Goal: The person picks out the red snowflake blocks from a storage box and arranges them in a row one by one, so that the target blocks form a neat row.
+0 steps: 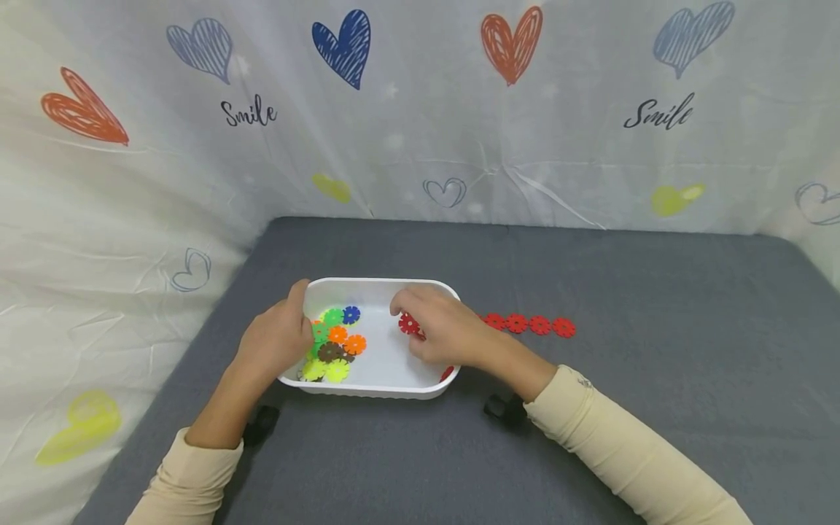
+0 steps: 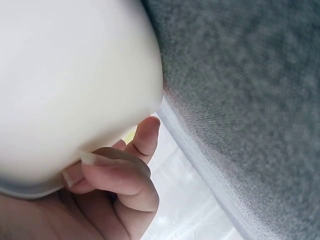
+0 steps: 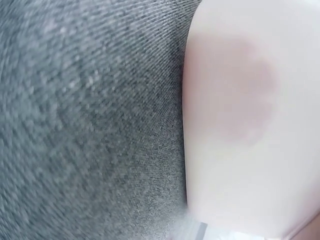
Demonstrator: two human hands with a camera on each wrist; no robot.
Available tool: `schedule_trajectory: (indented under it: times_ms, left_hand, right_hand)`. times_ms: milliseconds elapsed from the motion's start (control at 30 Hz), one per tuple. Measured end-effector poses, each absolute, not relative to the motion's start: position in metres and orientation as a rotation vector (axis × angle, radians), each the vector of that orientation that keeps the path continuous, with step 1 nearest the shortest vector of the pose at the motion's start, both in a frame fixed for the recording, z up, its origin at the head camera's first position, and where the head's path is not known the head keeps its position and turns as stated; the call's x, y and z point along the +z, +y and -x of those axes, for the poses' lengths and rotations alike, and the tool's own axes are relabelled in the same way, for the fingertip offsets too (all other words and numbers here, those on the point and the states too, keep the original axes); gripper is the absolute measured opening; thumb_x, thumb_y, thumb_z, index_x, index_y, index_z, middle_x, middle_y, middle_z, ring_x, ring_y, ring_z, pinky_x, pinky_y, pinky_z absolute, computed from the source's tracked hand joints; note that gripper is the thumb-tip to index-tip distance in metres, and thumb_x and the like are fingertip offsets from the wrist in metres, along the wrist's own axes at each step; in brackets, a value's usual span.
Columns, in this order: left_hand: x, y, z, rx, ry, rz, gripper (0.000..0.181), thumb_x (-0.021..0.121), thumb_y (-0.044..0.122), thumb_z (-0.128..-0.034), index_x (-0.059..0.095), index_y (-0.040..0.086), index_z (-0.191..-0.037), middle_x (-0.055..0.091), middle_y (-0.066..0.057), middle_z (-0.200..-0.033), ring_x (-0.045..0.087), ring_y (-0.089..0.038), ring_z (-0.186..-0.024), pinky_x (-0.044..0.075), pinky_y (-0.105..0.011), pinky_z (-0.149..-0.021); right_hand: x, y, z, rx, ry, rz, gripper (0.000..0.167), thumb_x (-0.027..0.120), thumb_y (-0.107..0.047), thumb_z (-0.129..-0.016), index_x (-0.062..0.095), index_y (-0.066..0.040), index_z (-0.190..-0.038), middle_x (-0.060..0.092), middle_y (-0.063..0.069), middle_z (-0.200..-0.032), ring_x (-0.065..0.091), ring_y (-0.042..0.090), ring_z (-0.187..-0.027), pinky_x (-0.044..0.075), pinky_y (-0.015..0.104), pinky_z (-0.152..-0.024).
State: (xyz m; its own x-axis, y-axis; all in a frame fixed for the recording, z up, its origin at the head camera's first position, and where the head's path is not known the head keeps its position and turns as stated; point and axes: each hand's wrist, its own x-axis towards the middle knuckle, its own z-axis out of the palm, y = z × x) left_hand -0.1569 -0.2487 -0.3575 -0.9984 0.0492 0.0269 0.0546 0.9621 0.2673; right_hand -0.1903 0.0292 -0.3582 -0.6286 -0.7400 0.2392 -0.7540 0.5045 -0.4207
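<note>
A white plastic basin (image 1: 377, 391) stands on the grey cloth. My left hand (image 1: 275, 337) grips its left end, with the thumb at the rim; in the left wrist view curled fingers (image 2: 125, 180) press its outer wall. My right hand (image 1: 442, 324) is inside the basin's right half, fingers and thumb curved about red flower-shaped discs (image 1: 408, 323). Whether they pinch a disc is not clear, since the hand covers part of them. Green (image 1: 333, 316), orange (image 1: 355, 344), blue, brown and yellow discs lie heaped at the basin's left end.
On the cloth right of the basin lies a row of red discs (image 1: 539, 325), partly behind my right hand. One red disc (image 1: 447, 373) shows at the basin's near right corner. Dark wrist devices (image 1: 505, 410) sit under both wrists. A heart-printed white curtain (image 1: 420, 124) hangs behind the table.
</note>
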Motion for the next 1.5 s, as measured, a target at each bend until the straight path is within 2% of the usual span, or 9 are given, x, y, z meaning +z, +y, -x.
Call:
schedule_trajectory:
  times_ms: [333,500,767,1067,1267,1500]
  left_hand:
    - [-0.356,-0.247,0.157,-0.429,-3.098,0.085,0.057,0.041,0.006,-0.0961,0.027,-0.004,-0.15,0.063,-0.029,-0.117,0.064,-0.037,-0.08,0.05,-0.052,-0.066]
    - [-0.356,-0.247,0.157,-0.43,-3.092,0.098,0.056,0.041,0.006,-0.0961,0.028,-0.003,-0.15,0.064,-0.028,-0.115,0.064,-0.036,-0.078,0.05,-0.051,-0.063]
    - [-0.355,-0.248,0.156,-0.427,-3.095,0.092,0.056,0.041,0.006,-0.096,0.028,-0.003,-0.15,0.064,-0.028,-0.114,0.064,-0.036,-0.078,0.05,-0.05,-0.062]
    - [-0.357,-0.248,0.156,-0.423,-3.096,0.098,0.055,0.041,0.007,-0.0968,0.028,-0.002,-0.15,0.064,-0.028,-0.116,0.063,-0.035,-0.078,0.05,-0.05,-0.063]
    - [-0.357,-0.249,0.157,-0.421,-3.095,0.104,0.056,0.04,0.006,-0.0963,0.027,-0.003,-0.15,0.064,-0.029,-0.113,0.063,-0.035,-0.076,0.049,-0.05,-0.06]
    - [-0.357,-0.25,0.158,-0.429,-3.097,0.103,0.057,0.04,0.006,-0.0961,0.027,-0.004,-0.15,0.063,-0.029,-0.116,0.064,-0.037,-0.081,0.05,-0.053,-0.065]
  right_hand:
    - [-0.356,0.036,0.191,1.156,-2.672,-1.305,0.042,0.074,-0.004,-0.08,0.057,-0.008,-0.117,0.059,0.001,-0.114,0.054,0.014,-0.1,0.051,0.032,-0.085]
    - [-0.353,0.04,0.19,1.36,-2.624,-1.293,0.045,0.076,-0.001,-0.079,0.055,-0.007,-0.118,0.058,0.006,-0.117,0.055,0.017,-0.102,0.055,0.037,-0.082]
    - [-0.352,0.046,0.188,1.284,-2.577,-1.309,0.042,0.076,-0.001,-0.08,0.057,-0.005,-0.117,0.06,0.009,-0.118,0.055,0.016,-0.102,0.053,0.031,-0.086]
    - [-0.346,0.059,0.183,1.246,-2.54,-1.278,0.043,0.077,0.001,-0.079,0.057,-0.004,-0.116,0.061,0.01,-0.116,0.056,0.017,-0.099,0.054,0.037,-0.085]
    - [-0.344,0.073,0.181,1.264,-2.507,-1.231,0.041,0.076,0.002,-0.08,0.058,-0.003,-0.116,0.06,0.005,-0.113,0.058,0.016,-0.097,0.055,0.038,-0.082]
    - [-0.346,0.096,0.183,1.312,-2.483,-1.141,0.039,0.075,0.005,-0.081,0.057,-0.004,-0.114,0.059,0.002,-0.109,0.06,0.014,-0.094,0.054,0.037,-0.083]
